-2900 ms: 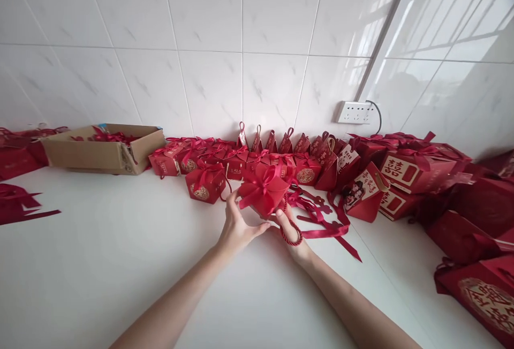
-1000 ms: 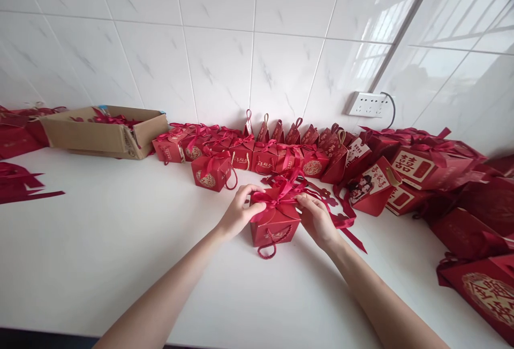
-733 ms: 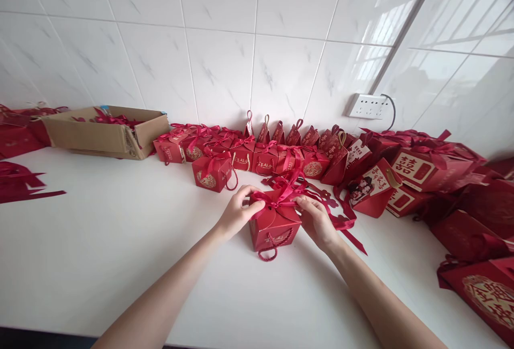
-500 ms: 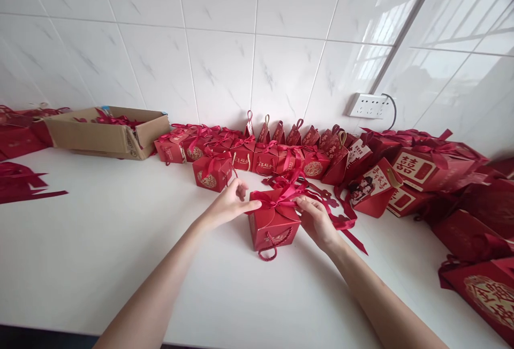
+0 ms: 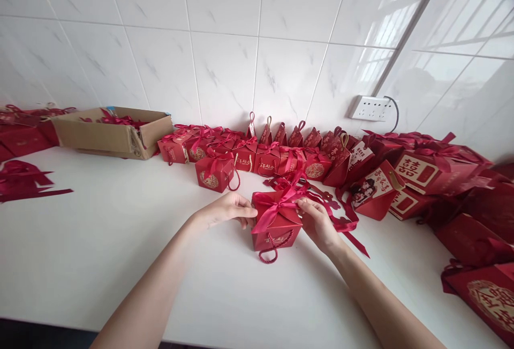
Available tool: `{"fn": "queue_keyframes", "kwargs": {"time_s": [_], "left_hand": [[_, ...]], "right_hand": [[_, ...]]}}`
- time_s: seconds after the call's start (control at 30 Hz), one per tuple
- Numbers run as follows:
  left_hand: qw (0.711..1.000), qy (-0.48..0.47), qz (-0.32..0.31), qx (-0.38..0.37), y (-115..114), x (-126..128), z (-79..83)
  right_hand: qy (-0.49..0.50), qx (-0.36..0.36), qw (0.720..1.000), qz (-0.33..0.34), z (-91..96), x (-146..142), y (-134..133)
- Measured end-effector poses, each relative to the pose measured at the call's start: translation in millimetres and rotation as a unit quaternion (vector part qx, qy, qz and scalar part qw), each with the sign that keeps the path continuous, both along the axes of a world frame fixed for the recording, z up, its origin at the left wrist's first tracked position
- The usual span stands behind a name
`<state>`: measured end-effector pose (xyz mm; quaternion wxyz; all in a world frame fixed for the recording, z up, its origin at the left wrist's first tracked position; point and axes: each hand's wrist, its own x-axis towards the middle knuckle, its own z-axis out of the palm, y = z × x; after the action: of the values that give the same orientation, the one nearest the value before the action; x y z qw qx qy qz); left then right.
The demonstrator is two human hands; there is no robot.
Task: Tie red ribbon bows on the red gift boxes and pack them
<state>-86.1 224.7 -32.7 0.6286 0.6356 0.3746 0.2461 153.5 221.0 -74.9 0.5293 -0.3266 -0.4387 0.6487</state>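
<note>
A red gift box (image 5: 273, 235) stands on the white table with a dark red ribbon bow (image 5: 280, 205) across its top. One ribbon tail hangs over the front, and a twisted cord handle (image 5: 268, 256) droops below. My left hand (image 5: 232, 210) is closed at the box's left edge, thumb tip beside the ribbon; what its fingers grip, if anything, is hidden. At the right of the bow, my right hand (image 5: 317, 220) pinches the ribbon between thumb and fingers. Just behind my left hand stands a similar tied box (image 5: 216, 172).
Rows of red gift boxes (image 5: 267, 159) line the tiled wall, with more piled boxes (image 5: 437, 169) at the right. A cardboard carton (image 5: 108, 137) holds ribbons at the left. Loose ribbons (image 5: 349, 225) lie right of the box, others (image 5: 26, 180) far left. A power strip (image 5: 371, 108) hangs on the wall.
My left hand has moved down from the box top to its left edge. A ribbon tail now lies over the box front. My right hand stays at the bow.
</note>
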Motion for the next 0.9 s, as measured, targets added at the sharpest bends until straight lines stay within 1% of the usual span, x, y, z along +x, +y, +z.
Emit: {"fn": "queue_keyframes", "kwargs": {"time_s": [0.1,0.27,0.4,0.53,0.77,0.9], "left_hand": [[1.0,-0.005,-0.005,-0.006,-1.2,0.8,1.5],[0.997,0.022,-0.064,-0.038,-1.9,1.1,0.4],[0.995,0.021,-0.085,-0.056,-1.4,2.2,-2.4],[0.994,0.026,-0.091,-0.056,-1.8,3.9,-2.6],[0.996,0.015,-0.08,-0.047,-4.6,3.9,1.4],[0.996,0.002,-0.082,-0.043,-3.3,4.4,-0.7]], "right_hand": [[0.0,0.003,1.0,0.002,-0.5,0.1,0.3],[0.004,0.003,1.0,0.008,-0.3,-0.4,0.7],[0.009,0.002,1.0,0.011,0.0,-1.1,0.2],[0.008,-0.002,1.0,0.012,0.4,-1.2,-1.2],[0.005,-0.013,1.0,0.007,0.2,-1.6,-2.3],[0.003,-0.016,1.0,0.006,0.3,-2.0,-3.0]]}}
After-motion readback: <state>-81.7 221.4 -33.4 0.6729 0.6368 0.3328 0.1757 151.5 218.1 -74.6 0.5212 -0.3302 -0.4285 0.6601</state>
